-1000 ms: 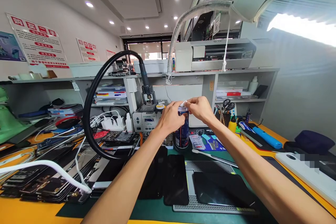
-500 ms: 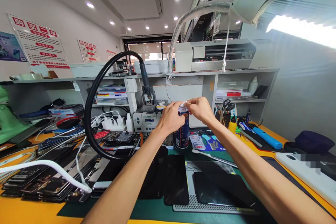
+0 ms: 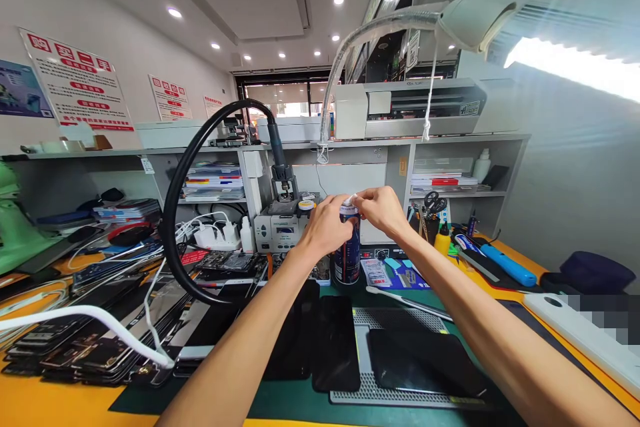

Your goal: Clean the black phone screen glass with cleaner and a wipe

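A dark blue can (image 3: 347,257) stands upright on the green mat (image 3: 290,407). My left hand (image 3: 327,223) is wrapped round the upper left side of the can. At the can's top, my right hand (image 3: 383,208) pinches a small white wad (image 3: 350,200) that looks like tissue or cloth. The right fingertips are close to the left ones. Nearer to me lie dark phone-like slabs, one upright on the mat (image 3: 335,343) and another (image 3: 425,360) on a grey perforated plate (image 3: 410,399).
Stacked phone parts (image 3: 95,340) and white cables fill the left side. A black hose (image 3: 170,213) arches beside a soldering station (image 3: 280,230). A white brush (image 3: 400,297) lies behind the plate. On the right are a yellow bottle (image 3: 442,240), a blue tool (image 3: 507,265) and a lamp (image 3: 475,20) overhead.
The view has shifted very slightly. Both hands keep nearly the same place and hold at the can's top.
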The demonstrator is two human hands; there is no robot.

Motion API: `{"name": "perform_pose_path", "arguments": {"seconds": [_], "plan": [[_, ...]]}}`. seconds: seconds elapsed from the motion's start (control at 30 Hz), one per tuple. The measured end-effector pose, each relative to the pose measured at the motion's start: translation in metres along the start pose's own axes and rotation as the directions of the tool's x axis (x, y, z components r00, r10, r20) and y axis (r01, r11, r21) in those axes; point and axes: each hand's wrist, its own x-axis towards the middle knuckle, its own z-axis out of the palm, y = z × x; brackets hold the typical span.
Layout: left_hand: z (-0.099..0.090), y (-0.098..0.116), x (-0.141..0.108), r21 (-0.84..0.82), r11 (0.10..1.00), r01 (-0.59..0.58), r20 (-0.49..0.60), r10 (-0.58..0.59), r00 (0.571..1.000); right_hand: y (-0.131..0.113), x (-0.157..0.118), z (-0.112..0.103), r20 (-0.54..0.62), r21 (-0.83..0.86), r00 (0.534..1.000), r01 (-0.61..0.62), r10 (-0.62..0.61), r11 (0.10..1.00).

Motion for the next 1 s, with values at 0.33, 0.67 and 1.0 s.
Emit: {"name": "perform_pose_path", "arguments": {"seconds": [0.33,0.67,1.0], "plan": [[-0.0008,0.0004,0.0002,-0.005,1.000,-0.001,0.002,0.001,1.000,-0.0018,-0.0015,-0.0004,-0.006,-0.010,1.000,0.008,-0.008,1.000],[-0.0007,-0.0005,-0.0004,-0.007,1.000,-0.006,0.002,0.006,1.000,-0.0011,-0.0018,-0.0010,-0.003,-0.021,1.000,0.001,-0.001,1.000],[-0.0022,0.0025,0.0007,0.019,1.000,0.006,0.010,-0.006,1.000,-0.0049,-0.0043,-0.0018,-0.006,-0.019,1.000,0.001,-0.001,1.000]]}}
